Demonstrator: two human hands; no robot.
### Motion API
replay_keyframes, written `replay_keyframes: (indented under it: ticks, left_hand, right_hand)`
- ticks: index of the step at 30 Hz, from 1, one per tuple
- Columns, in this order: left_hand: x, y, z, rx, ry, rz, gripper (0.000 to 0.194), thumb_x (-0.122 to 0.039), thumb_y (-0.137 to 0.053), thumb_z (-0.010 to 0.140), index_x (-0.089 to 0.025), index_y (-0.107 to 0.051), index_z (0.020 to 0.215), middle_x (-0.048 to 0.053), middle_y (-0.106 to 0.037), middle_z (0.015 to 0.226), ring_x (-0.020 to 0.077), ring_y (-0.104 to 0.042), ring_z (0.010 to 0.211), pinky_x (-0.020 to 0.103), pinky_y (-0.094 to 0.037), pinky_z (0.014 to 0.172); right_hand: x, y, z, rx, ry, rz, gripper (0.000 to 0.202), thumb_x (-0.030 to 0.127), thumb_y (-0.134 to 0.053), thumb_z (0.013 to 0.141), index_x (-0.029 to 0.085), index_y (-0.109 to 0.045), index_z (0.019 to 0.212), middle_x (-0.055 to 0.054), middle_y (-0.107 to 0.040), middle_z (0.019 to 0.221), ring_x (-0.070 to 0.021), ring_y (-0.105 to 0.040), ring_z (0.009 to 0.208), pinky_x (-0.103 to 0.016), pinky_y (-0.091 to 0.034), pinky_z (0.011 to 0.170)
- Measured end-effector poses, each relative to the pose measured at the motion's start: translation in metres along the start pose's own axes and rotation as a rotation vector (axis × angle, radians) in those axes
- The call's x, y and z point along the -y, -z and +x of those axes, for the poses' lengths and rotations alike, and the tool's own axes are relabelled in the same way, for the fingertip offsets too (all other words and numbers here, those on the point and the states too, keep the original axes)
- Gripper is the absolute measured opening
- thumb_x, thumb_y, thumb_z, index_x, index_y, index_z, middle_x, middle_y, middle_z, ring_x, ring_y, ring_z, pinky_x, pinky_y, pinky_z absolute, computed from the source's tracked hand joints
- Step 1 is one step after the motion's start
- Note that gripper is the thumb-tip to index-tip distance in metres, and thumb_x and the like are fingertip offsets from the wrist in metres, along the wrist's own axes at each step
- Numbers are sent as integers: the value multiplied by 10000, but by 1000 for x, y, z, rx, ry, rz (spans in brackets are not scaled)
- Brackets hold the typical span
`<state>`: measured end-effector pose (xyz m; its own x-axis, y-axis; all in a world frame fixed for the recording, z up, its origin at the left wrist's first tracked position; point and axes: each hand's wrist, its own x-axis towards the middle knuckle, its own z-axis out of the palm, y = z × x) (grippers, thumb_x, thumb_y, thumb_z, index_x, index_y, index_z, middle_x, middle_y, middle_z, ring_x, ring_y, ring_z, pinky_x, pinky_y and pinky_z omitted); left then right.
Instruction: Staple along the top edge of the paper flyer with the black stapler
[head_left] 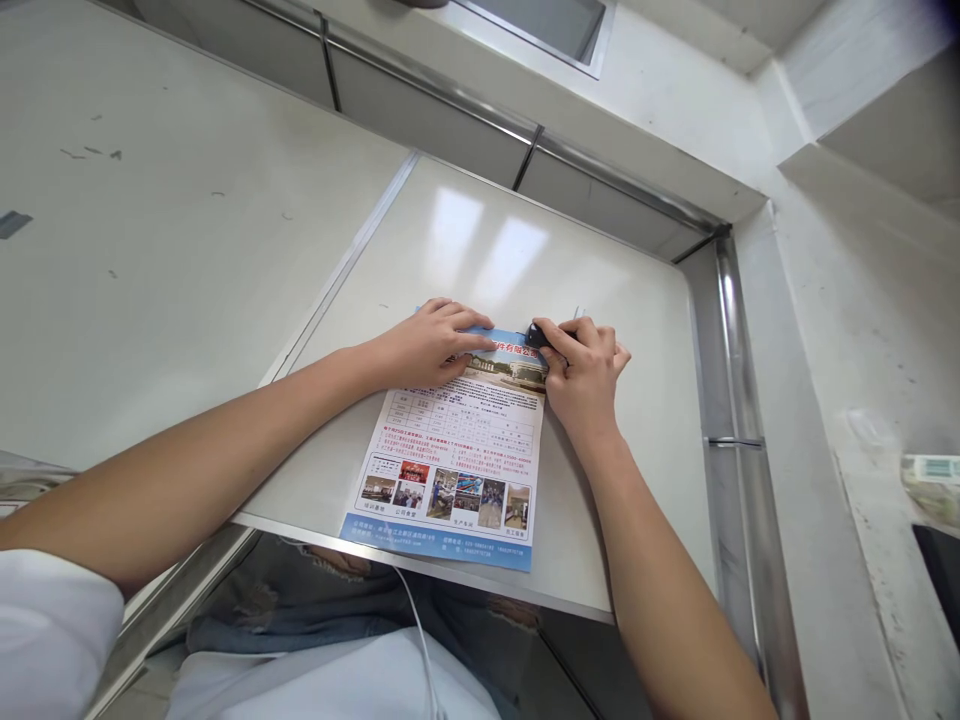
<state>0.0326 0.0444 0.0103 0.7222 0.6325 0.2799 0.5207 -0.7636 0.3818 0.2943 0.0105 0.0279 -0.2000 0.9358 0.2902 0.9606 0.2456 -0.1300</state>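
Observation:
A printed flyer (457,450) with a blue border, red and black text and small photos lies on the white table, its bottom edge reaching the table's front edge. My left hand (442,343) rests flat on its upper left part, fingers stretched and slightly apart. At the upper right corner my right hand (585,365) is closed around a small black tool (535,335) that looks like a stapler. Its rounded end shows by the index finger, over the flyer's top edge; the rest is hidden by the fingers. A thin pale bluish strip (578,313) sticks up behind that hand.
A second white tabletop (187,230) adjoins on the left, with small dark scraps and a grey piece (13,224) on it. Metal rails (630,185) run along the far and right sides. A white cable (414,610) hangs in front of my lap.

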Motion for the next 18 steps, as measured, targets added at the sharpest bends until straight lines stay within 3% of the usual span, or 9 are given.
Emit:
replay_keyframes:
  ticks: [9, 18]
  left_hand:
    - [-4, 4, 1, 27, 21, -22, 452, -196, -529, 937, -300, -695, 1345, 88, -619, 1457, 314, -555, 1299, 539, -354, 1145]
    - [-6, 11, 3, 62, -3, 4, 437, -204, -503, 962, -282, -678, 1355, 99, -606, 1475, 314, -534, 1342, 550, -361, 1138]
  right_hand:
    - [16, 5, -3, -5, 20, -8, 489, 122, -489, 878, 364, -652, 1271, -98, -631, 1166, -339, -445, 1123, -601, -246, 1072]
    - [-9, 13, -1, -52, -113, 52, 582, 102, -483, 908, 311, -543, 1447, -116, -612, 1178, -315, -508, 1100, -479, -416, 949]
